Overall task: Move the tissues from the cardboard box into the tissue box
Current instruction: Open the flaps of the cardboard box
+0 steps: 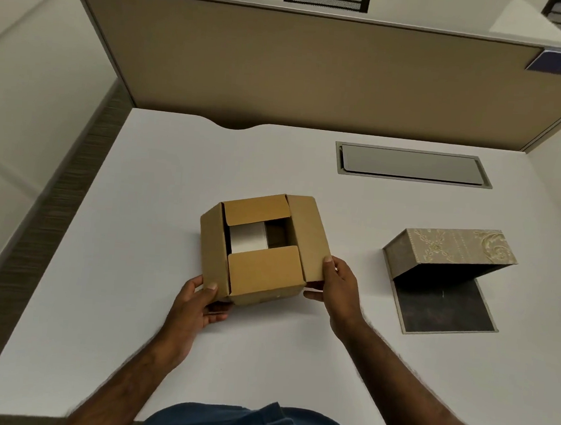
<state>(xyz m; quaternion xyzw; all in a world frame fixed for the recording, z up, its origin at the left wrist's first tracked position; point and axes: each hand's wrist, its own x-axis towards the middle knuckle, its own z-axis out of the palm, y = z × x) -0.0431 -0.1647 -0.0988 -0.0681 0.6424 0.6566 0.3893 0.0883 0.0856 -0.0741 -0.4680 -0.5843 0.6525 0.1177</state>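
A brown cardboard box [261,270] stands on the white desk in the middle of the head view. Its four flaps are folded partly inward. Through the gap between them shows a white pack of tissues [248,240]. My left hand [196,302] grips the box's near left corner, thumb on the left flap. My right hand [337,282] holds the near right corner, thumb on the right flap. To the right lies the patterned grey-beige tissue box [452,247], tipped on its side with its dark base panel [445,306] folded flat on the desk and its dark inside open toward me.
A grey cable hatch [412,164] is set flush into the white desk [139,219] behind the boxes. A tan partition wall [298,74] closes the desk's far edge. The desk's left edge drops to the floor.
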